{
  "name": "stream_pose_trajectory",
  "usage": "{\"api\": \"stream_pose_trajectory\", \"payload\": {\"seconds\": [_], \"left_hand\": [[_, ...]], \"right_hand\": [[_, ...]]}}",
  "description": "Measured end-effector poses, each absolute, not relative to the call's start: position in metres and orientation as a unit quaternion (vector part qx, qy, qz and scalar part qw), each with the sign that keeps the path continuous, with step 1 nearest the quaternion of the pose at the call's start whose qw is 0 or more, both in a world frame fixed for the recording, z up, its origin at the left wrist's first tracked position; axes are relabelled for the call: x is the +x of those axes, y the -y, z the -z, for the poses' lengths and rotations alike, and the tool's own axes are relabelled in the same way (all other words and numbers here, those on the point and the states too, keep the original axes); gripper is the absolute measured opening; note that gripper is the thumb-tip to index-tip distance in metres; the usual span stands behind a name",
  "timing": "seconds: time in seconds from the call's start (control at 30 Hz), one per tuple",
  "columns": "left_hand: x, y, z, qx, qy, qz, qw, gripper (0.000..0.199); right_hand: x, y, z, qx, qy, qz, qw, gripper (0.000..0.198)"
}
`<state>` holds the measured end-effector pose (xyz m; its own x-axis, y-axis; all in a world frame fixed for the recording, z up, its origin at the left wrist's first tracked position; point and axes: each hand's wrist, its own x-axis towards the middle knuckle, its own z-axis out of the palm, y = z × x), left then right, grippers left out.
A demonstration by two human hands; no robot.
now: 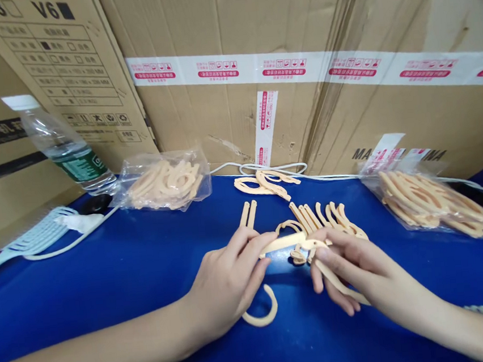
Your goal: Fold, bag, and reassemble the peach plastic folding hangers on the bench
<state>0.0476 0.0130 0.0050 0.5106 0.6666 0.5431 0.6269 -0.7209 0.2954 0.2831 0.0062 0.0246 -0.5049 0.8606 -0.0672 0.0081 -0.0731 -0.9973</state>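
A flat, straight pale wooden bar (284, 244) is pinched between the thumb and fingers of my left hand (233, 275). In my right hand (354, 258), fingers wrap round a curved pale wooden arm (339, 282) with a small hole near its end. The bar's right end meets that arm's tip; whether they are joined I cannot tell. Below my left hand lies a hook-shaped wooden piece (272, 309), partly covered by the hand. Small wooden bits (299, 256) sit just behind, between the hands. Two slim wooden sticks (249, 214) stick out beyond my left fingers.
Beyond my hands, several straight sticks (305, 217) and curved pieces (334, 215) lie in a row, with looped parts (263, 184) farther back. Bagged wooden pieces rest left (165, 182) and right (431, 202). A water bottle (65, 147), a light-blue hairbrush (37, 232) and cardboard boxes (209, 24) surround the blue surface.
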Motion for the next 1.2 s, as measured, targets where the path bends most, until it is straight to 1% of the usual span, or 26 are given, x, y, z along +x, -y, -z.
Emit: {"api": "stream_pose_trajectory", "payload": {"seconds": [0.1,0.17,0.27,0.37,0.47,0.57,0.6,0.67,0.73,0.8,0.93,1.07,1.1,1.2], "left_hand": [[0.048,-0.013,-0.003,0.908,-0.304,-0.278,-0.080,0.029],[0.050,-0.012,-0.003,0.918,-0.266,-0.267,-0.122,0.027],[0.053,-0.009,-0.004,0.927,-0.249,-0.242,-0.139,0.022],[0.055,-0.006,-0.003,0.935,-0.249,-0.213,-0.132,0.015],[0.055,-0.003,-0.002,0.937,-0.240,-0.204,-0.147,0.014],[0.055,-0.002,-0.004,0.935,-0.226,-0.213,-0.174,0.017],[0.056,-0.002,-0.005,0.933,-0.225,-0.216,-0.180,0.018],[0.056,-0.003,-0.006,0.932,-0.231,-0.220,-0.171,0.024],[0.056,-0.004,-0.007,0.934,-0.244,-0.225,-0.129,0.031],[0.056,-0.005,-0.007,0.936,-0.255,-0.235,-0.060,0.036],[0.054,-0.006,-0.010,0.898,-0.331,-0.261,0.128,0.037],[0.052,-0.010,-0.020,0.791,-0.435,-0.290,0.318,0.034],[0.052,-0.012,-0.023,0.761,-0.447,-0.303,0.359,0.033],[0.051,-0.017,-0.030,0.663,-0.468,-0.343,0.472,0.033]], "right_hand": [[0.281,-0.004,-0.023,-0.369,0.583,-0.680,0.249,0.035],[0.280,-0.001,-0.022,-0.374,0.572,-0.698,0.216,0.041],[0.279,0.001,-0.020,-0.376,0.557,-0.721,0.168,0.049],[0.278,0.002,-0.018,-0.386,0.567,-0.714,0.138,0.053],[0.278,0.005,-0.017,-0.407,0.608,-0.666,0.145,0.053],[0.280,0.007,-0.019,-0.412,0.675,-0.593,0.152,0.050],[0.280,0.008,-0.019,-0.408,0.707,-0.557,0.155,0.049],[0.281,0.011,-0.019,-0.378,0.797,-0.439,0.171,0.045],[0.281,0.015,-0.020,-0.319,0.885,-0.279,0.190,0.039],[0.281,0.018,-0.026,-0.277,0.924,-0.166,0.203,0.034],[0.292,0.008,-0.059,-0.300,0.914,-0.115,0.247,0.023],[0.324,-0.025,-0.096,-0.320,0.908,0.005,0.271,0.017],[0.333,-0.034,-0.100,-0.318,0.911,0.016,0.262,0.017],[0.354,-0.057,-0.098,-0.275,0.940,0.002,0.203,0.019]]}}
